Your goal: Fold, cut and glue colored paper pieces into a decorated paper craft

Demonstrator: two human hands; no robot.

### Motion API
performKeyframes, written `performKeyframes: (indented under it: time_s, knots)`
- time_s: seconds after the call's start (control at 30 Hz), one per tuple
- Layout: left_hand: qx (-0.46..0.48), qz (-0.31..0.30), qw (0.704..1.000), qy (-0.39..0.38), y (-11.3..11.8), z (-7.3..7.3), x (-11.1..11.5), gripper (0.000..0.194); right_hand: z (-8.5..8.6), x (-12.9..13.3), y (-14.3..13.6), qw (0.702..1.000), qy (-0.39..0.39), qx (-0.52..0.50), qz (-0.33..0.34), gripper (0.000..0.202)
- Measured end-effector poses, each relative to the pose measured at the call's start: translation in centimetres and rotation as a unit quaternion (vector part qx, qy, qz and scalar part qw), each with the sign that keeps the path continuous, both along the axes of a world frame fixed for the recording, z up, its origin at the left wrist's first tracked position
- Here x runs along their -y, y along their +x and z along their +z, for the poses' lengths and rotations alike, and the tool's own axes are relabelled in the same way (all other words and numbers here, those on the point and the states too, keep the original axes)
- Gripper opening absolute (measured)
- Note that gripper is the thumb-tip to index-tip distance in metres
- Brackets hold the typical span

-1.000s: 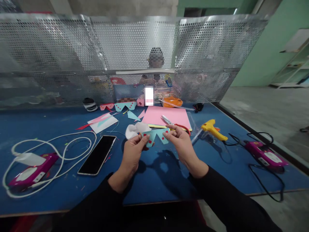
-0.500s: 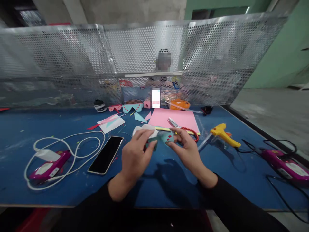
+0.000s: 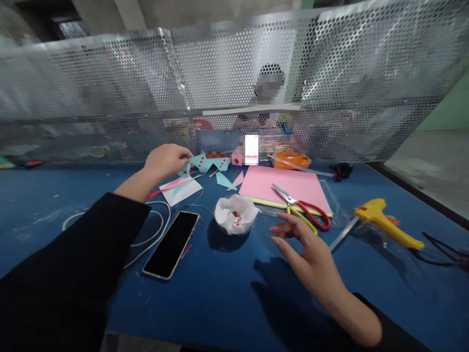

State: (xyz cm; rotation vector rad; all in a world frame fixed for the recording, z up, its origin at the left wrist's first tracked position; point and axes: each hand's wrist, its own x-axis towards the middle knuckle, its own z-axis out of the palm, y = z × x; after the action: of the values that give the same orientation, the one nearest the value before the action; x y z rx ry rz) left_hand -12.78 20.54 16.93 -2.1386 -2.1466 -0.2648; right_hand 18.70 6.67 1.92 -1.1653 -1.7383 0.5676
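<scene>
My left hand (image 3: pixel 167 162) reaches to the back left, its fingers closed on a light-blue paper piece with red diamonds (image 3: pixel 199 162). Beside it stands a similar light-blue piece (image 3: pixel 221 164), partly behind the held one. My right hand (image 3: pixel 306 249) hovers over the table with fingers apart and nothing in them. Between the hands sits a white crumpled paper bowl (image 3: pixel 236 214) holding small coloured bits. Red-handled scissors (image 3: pixel 306 208) and yellow handles lie just beyond my right hand, partly on pink paper (image 3: pixel 286 183).
A black phone (image 3: pixel 171 245) and a white cable (image 3: pixel 163 232) lie left of centre. The yellow glue gun (image 3: pixel 388 224) is at the right. An orange item (image 3: pixel 291 159) stands before the perforated metal screen (image 3: pixel 227 73); a person is behind it.
My left hand has moved from the centre to the back left with the light-blue piece. My right hand has let go of it and opened. The white bowl is now uncovered.
</scene>
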Motion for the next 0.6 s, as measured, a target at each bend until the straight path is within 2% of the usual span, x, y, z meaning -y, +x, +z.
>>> performKeyframes:
  time_s: [0.1,0.27,0.43,0.6]
  knots:
    - [-0.043,0.048,0.997,-0.04,-4.1,-0.6,-6.1,0.033,-0.7,-0.1,0.1,0.996,0.032,0.074,-0.031,0.037]
    - [-0.068,0.075,0.988,-0.12,-8.5,-4.3,-13.3,0.035,-1.2,-0.8,0.5,0.977,0.109,0.17,-0.073,0.037]
    - [-0.075,0.053,0.981,-0.169,-10.5,-7.4,-17.9,0.034,-1.1,-1.6,0.6,0.964,0.12,0.22,-0.09,0.036]
    - [-0.089,0.056,0.982,-0.155,-11.5,-8.8,-20.3,0.034,-1.5,-1.9,0.2,0.963,0.104,0.237,-0.074,0.036]
